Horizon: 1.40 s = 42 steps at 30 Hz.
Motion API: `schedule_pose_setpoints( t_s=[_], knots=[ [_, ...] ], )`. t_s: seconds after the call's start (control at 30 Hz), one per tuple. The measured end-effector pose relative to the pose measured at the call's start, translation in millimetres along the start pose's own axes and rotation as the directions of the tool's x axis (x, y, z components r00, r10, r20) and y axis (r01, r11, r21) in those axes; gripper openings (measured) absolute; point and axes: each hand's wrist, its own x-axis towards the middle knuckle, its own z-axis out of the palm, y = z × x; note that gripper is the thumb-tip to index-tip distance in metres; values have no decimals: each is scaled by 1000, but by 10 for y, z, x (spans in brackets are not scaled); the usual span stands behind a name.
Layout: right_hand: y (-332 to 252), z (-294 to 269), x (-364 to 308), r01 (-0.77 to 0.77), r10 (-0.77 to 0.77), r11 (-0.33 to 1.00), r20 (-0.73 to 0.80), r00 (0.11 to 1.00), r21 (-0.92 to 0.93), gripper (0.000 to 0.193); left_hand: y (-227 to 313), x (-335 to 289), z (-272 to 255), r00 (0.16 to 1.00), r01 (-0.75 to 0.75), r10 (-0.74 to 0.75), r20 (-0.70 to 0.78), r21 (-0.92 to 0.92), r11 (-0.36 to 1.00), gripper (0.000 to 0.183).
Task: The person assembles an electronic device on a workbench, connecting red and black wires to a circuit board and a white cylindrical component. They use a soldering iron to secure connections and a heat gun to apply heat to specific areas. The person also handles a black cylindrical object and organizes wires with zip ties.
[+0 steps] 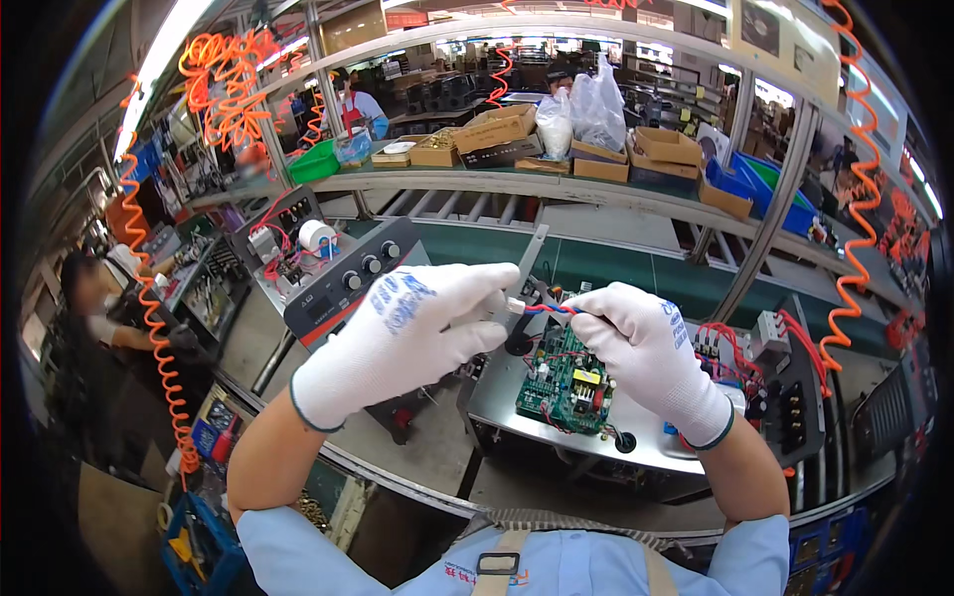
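Note:
Both hands wear white knit gloves, raised over an open metal chassis (494, 392). My right hand (636, 343) pinches a twisted red-and-blue wire cable (550, 309). At the cable's left end is a small white plug connector (515, 306), close to the fingertips of my left hand (417, 313). The left thumb and forefinger are apart, above and below the plug; I cannot tell whether another finger touches it. Below the hands lies a green circuit board (561, 382) with a yellow-topped transformer (587, 377), partly covered by the right hand.
A control panel with knobs (350, 281) stands left, another panel with red wires (785, 382) right. Beyond the green conveyor (686, 283), a shelf holds cardboard boxes (497, 129) and blue bins (770, 194). Orange coiled hoses (863, 199) hang at both sides. A co-worker (99, 298) is far left.

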Motion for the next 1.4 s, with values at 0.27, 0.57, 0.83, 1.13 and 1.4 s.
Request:
schedule_pose_setpoints(
  t_s=[0.27, 0.57, 0.83, 1.13, 1.4],
  knots=[
    [169, 244, 318, -94, 99, 978, -17, 995, 188, 21, -402, 257, 271, 991, -92, 98, -91, 72, 993, 13],
    [460, -82, 962, -172, 210, 950, 127, 969, -261, 18, -977, 687, 736, 964, -156, 135, -231, -77, 985, 29],
    [1474, -170, 1083, -34, 620, 573, 406, 671, -819, 21, -1239, 708, 864, 977, -161, 150, -152, -62, 985, 46],
    [1582, -206, 1097, -42, 631, 608, 450, 632, -793, 23, -1217, 748, 859, 993, -99, 92, -80, -95, 991, 45],
    [1590, -198, 1107, -79, 665, 590, 428, 612, -804, 23, -1205, 743, 864, 999, -41, 38, -39, -80, 996, 46]
  ],
)
